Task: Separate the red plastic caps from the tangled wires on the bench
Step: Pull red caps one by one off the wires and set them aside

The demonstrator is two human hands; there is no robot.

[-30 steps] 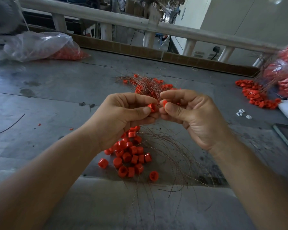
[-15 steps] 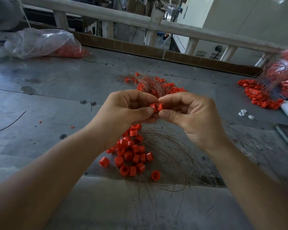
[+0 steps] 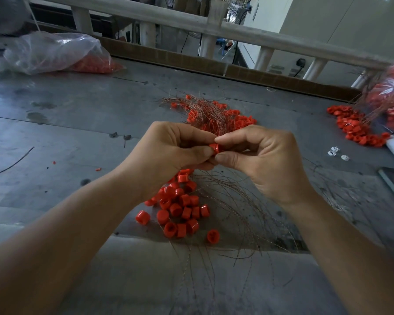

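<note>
Your left hand (image 3: 168,155) and right hand (image 3: 266,164) now meet, pinching one cap (image 3: 215,148); freed caps (image 3: 180,208) lie below it, tangled wires (image 3: 209,114) beyond.

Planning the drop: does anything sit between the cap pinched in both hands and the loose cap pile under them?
Nothing visible blocks it. The held cap hangs above the pile; only thin wires fan beside it, and the left hand overlaps its top edge.

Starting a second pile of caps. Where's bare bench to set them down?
Bare bench lies left of the left hand, between the plastic bag and the near caps, with a stray wire. Crowded: loose wires right of those caps, the tangle beyond, heaped caps far right.
</note>
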